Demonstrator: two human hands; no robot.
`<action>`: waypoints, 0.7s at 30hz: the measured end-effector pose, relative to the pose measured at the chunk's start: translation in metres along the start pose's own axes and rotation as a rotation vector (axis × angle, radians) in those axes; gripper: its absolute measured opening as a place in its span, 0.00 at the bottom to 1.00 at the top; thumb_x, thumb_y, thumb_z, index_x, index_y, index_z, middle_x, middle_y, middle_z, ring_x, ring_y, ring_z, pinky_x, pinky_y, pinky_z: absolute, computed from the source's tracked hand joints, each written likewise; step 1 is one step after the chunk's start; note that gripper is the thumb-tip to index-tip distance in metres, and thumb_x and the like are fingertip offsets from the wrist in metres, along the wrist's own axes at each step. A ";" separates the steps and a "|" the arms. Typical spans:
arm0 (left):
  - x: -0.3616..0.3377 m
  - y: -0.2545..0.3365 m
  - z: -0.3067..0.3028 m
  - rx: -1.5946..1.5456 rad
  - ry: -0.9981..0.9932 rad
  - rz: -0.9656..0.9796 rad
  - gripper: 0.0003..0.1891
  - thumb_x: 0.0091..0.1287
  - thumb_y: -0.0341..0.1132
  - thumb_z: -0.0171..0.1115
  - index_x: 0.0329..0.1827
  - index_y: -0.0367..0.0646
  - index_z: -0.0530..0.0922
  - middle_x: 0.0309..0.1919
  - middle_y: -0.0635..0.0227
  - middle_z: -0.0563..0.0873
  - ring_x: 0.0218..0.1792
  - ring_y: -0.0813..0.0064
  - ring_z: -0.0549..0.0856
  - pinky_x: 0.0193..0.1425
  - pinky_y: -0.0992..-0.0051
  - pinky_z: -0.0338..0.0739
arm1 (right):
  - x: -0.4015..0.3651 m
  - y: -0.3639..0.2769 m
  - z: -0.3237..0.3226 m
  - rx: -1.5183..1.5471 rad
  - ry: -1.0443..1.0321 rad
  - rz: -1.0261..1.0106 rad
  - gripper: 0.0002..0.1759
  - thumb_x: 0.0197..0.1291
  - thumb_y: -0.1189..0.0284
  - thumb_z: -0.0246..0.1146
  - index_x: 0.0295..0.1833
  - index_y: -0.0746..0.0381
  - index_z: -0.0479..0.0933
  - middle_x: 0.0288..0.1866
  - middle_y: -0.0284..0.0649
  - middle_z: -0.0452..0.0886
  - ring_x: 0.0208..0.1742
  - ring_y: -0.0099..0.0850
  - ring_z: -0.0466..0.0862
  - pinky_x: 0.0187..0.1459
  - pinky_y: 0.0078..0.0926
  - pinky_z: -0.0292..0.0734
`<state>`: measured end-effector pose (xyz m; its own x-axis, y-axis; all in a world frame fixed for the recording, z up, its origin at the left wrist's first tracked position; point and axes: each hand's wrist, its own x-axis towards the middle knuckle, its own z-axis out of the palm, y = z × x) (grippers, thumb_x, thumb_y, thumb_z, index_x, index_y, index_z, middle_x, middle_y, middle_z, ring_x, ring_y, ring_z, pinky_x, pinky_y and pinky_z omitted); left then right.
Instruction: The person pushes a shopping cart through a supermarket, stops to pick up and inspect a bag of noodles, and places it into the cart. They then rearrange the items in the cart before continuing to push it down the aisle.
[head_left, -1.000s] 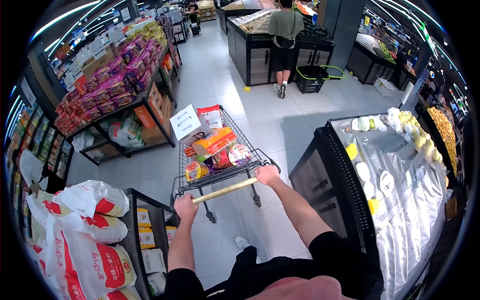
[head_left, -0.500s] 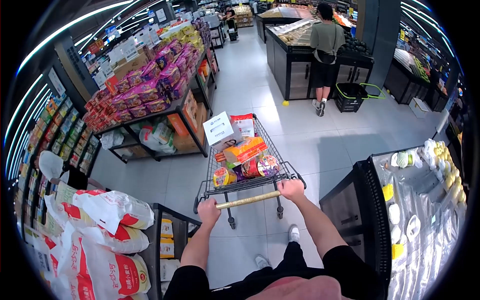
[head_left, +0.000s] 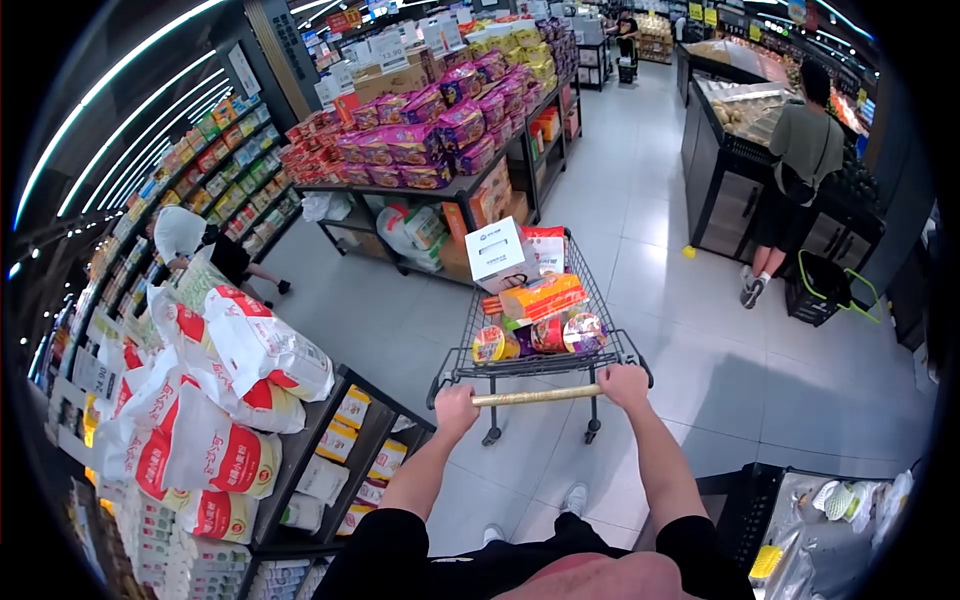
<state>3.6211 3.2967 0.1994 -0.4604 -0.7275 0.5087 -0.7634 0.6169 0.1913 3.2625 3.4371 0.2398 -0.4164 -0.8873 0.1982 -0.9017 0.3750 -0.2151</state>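
Observation:
My left hand (head_left: 456,411) is wrapped round the left end of the cart's gold-coloured handle bar (head_left: 536,396). At the bar's right end, my right hand (head_left: 624,386) is closed on it too. In front of both hands the wire shopping cart (head_left: 470,362) carries a white box (head_left: 500,254), a red and white bag (head_left: 545,246), an orange package (head_left: 543,297) and several round tubs, one of them yellow (head_left: 492,344).
White and red flour sacks (head_left: 228,450) fill a shelf at the left. Purple packs (head_left: 415,145) cover a display ahead. A person (head_left: 803,150) stands by the right-hand produce stand, near a black basket (head_left: 817,288). Another person (head_left: 182,235) bends at the left shelves.
The view has turned left, so the displays and the cart appear farther right. More of the left shelves shows, and less of the near right stand. Both hands still hold the bar.

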 end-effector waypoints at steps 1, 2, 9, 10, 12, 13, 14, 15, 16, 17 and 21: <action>0.000 0.005 0.001 0.016 -0.002 -0.013 0.03 0.51 0.32 0.67 0.27 0.49 0.81 0.24 0.63 0.84 0.30 0.59 0.84 0.38 0.61 0.74 | 0.008 0.003 -0.003 0.012 -0.001 -0.012 0.23 0.62 0.51 0.56 0.31 0.57 0.86 0.28 0.44 0.86 0.32 0.44 0.87 0.39 0.44 0.81; 0.000 0.010 0.000 0.019 -0.015 -0.032 0.03 0.51 0.32 0.67 0.28 0.48 0.81 0.24 0.63 0.84 0.30 0.59 0.84 0.38 0.60 0.74 | 0.016 0.007 -0.001 0.008 0.035 -0.038 0.22 0.62 0.52 0.57 0.30 0.57 0.86 0.26 0.44 0.86 0.30 0.44 0.87 0.38 0.44 0.81; -0.021 0.039 -0.018 0.022 -0.046 -0.098 0.05 0.52 0.32 0.68 0.29 0.47 0.79 0.24 0.63 0.82 0.30 0.57 0.83 0.36 0.58 0.75 | 0.047 0.022 -0.002 0.009 0.026 -0.198 0.21 0.62 0.54 0.58 0.27 0.56 0.84 0.24 0.42 0.85 0.29 0.43 0.86 0.35 0.42 0.79; -0.028 0.043 -0.024 0.008 -0.051 -0.113 0.05 0.52 0.32 0.68 0.29 0.47 0.79 0.24 0.62 0.83 0.29 0.57 0.83 0.36 0.58 0.75 | 0.041 0.020 -0.005 0.019 0.012 -0.203 0.21 0.62 0.54 0.58 0.27 0.56 0.84 0.24 0.42 0.85 0.29 0.43 0.86 0.35 0.42 0.79; -0.032 0.048 -0.028 0.040 -0.073 -0.162 0.06 0.51 0.33 0.68 0.29 0.47 0.79 0.23 0.62 0.83 0.28 0.57 0.83 0.35 0.58 0.75 | 0.051 0.017 -0.009 0.027 -0.032 -0.226 0.20 0.62 0.54 0.58 0.27 0.56 0.84 0.24 0.42 0.84 0.29 0.43 0.86 0.35 0.42 0.79; -0.035 0.053 -0.031 0.047 -0.074 -0.172 0.06 0.51 0.33 0.68 0.29 0.47 0.79 0.23 0.62 0.83 0.28 0.57 0.83 0.35 0.58 0.75 | 0.056 0.018 -0.008 0.031 -0.037 -0.235 0.20 0.62 0.54 0.58 0.27 0.56 0.84 0.24 0.42 0.84 0.29 0.43 0.86 0.35 0.42 0.79; -0.038 0.058 -0.032 0.040 -0.078 -0.185 0.06 0.51 0.33 0.68 0.28 0.47 0.79 0.23 0.63 0.83 0.27 0.57 0.83 0.34 0.59 0.75 | 0.061 0.019 -0.007 0.018 -0.045 -0.249 0.20 0.62 0.54 0.58 0.27 0.56 0.84 0.24 0.42 0.84 0.29 0.43 0.86 0.35 0.42 0.79; -0.037 0.063 -0.034 0.033 -0.081 -0.198 0.06 0.51 0.34 0.68 0.28 0.47 0.79 0.22 0.63 0.82 0.26 0.57 0.83 0.34 0.59 0.75 | 0.067 0.019 -0.008 0.004 -0.052 -0.263 0.20 0.62 0.54 0.58 0.27 0.56 0.84 0.24 0.42 0.84 0.29 0.42 0.86 0.35 0.43 0.79; -0.039 0.069 -0.036 0.024 -0.053 -0.202 0.06 0.51 0.34 0.68 0.27 0.47 0.78 0.21 0.63 0.82 0.25 0.57 0.82 0.33 0.59 0.75 | 0.072 0.019 -0.008 0.002 -0.064 -0.274 0.20 0.62 0.54 0.58 0.27 0.56 0.84 0.24 0.42 0.84 0.29 0.42 0.86 0.35 0.43 0.79; -0.043 0.084 -0.039 0.022 -0.060 -0.220 0.06 0.51 0.34 0.68 0.27 0.47 0.78 0.21 0.63 0.82 0.25 0.57 0.82 0.33 0.59 0.75 | 0.071 0.028 -0.014 0.005 -0.096 -0.277 0.20 0.62 0.55 0.58 0.28 0.57 0.84 0.25 0.43 0.84 0.30 0.44 0.86 0.35 0.44 0.79; -0.039 0.084 -0.036 0.004 -0.026 -0.295 0.06 0.51 0.34 0.68 0.28 0.47 0.79 0.22 0.64 0.83 0.26 0.58 0.83 0.33 0.60 0.76 | 0.113 0.015 -0.007 -0.019 -0.192 -0.326 0.18 0.60 0.56 0.58 0.29 0.56 0.85 0.26 0.43 0.85 0.32 0.44 0.87 0.37 0.44 0.81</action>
<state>3.5909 3.3880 0.2254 -0.2296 -0.8829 0.4097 -0.8679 0.3762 0.3244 3.2013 3.3449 0.2658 -0.0791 -0.9944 0.0703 -0.9861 0.0677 -0.1519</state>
